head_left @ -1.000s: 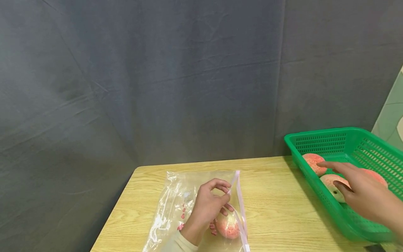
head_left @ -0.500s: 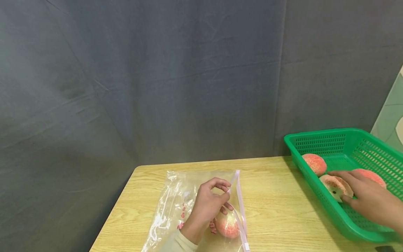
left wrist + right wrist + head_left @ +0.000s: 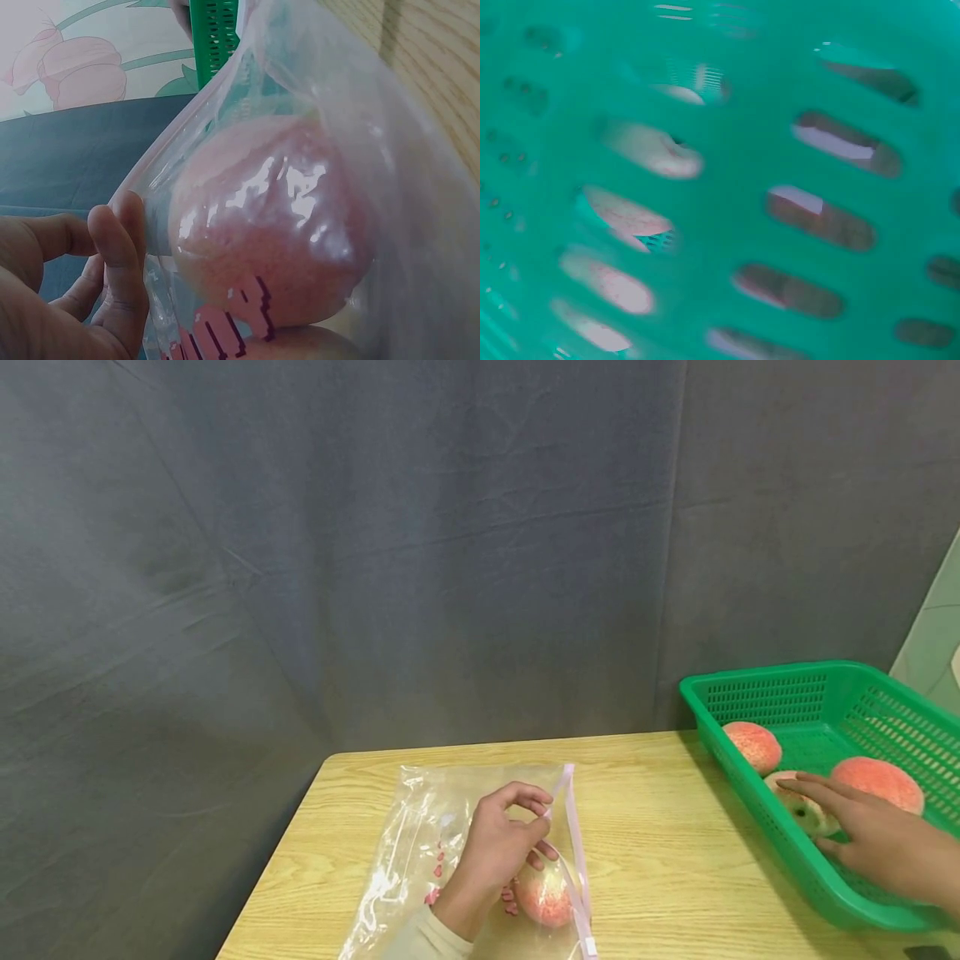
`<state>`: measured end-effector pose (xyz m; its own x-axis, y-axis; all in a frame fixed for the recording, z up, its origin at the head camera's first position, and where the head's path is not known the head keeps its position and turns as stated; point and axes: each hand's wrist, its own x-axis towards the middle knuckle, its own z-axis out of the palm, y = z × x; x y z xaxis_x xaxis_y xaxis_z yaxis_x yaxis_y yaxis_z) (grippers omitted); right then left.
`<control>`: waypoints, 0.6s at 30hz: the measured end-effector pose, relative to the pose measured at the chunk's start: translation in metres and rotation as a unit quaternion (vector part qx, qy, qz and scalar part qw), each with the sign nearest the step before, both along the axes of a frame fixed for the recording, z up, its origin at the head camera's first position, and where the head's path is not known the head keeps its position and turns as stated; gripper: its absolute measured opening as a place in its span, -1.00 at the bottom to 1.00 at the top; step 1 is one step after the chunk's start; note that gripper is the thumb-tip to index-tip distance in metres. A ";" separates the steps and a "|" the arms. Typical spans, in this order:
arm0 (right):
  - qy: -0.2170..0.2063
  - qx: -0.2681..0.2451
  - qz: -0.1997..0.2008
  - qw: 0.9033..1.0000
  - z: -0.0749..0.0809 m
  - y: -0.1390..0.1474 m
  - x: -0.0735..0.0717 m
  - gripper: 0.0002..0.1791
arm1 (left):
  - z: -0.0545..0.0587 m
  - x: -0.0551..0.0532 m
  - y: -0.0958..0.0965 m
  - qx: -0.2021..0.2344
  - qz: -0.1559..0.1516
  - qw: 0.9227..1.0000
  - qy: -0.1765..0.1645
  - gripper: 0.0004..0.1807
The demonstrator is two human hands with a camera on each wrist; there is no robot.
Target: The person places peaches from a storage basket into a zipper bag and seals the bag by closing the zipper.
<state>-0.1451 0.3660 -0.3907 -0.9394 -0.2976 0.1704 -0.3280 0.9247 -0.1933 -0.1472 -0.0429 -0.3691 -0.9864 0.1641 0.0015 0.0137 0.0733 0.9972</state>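
A clear zip bag (image 3: 408, 835) with a pale pink slider strip lies on the table. My left hand (image 3: 501, 847) pinches its open edge between thumb and fingers. A red-and-cream peach (image 3: 543, 893) shows inside the bag; in the left wrist view a second peach (image 3: 304, 343) peeks out below the first. At the right, my right hand (image 3: 881, 839) reaches into a green basket (image 3: 757, 806). Its fairly straight fingers lie over a pale peach (image 3: 801, 814), with the thumb at the near side. Through the basket's slots the right wrist view shows a blurred peach (image 3: 649, 154).
Two more peaches sit in the basket, a far-left peach (image 3: 753, 747) and a right-hand peach (image 3: 881, 781). The basket's raised rim stands along the right of the wooden table (image 3: 637, 835). A dark grey cloth (image 3: 480, 568) hangs behind.
My right hand has shifted slightly within the basket, its fingers now over the pale peach, which has turned a little. My left hand stays at the bag's edge.
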 end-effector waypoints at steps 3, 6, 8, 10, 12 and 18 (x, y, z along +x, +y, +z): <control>0.013 0.004 -0.013 1.000 -0.002 0.000 0.000 -0.23 | 0.001 0.000 0.000 -0.002 0.002 1.000 0.000 -0.77; 0.015 0.006 -0.026 1.000 -0.001 -0.001 -0.002 -0.26 | 0.001 0.000 0.000 -0.005 0.002 1.000 0.000 -0.76; 0.015 0.008 -0.033 0.999 0.001 -0.001 -0.003 -0.25 | 0.001 0.000 0.000 -0.005 0.000 1.000 0.001 -0.76; 0.013 0.016 -0.038 0.999 0.002 -0.001 -0.003 -0.25 | 0.001 -0.001 0.000 -0.005 -0.002 1.000 0.001 -0.76; 0.019 0.022 -0.040 0.999 0.002 -0.002 -0.004 -0.26 | 0.001 -0.001 0.000 -0.003 -0.003 1.000 0.001 -0.76; 0.088 0.013 -0.026 0.996 -0.005 -0.004 -0.002 -0.28 | 0.002 0.000 -0.002 -0.001 -0.011 1.000 0.004 -0.78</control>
<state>-0.1471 0.3619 -0.3957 -0.9101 -0.2556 0.3261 -0.3058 0.9454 -0.1124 -0.1475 -0.0449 -0.3674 -0.9826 0.1853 0.0081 0.0225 0.0753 0.9969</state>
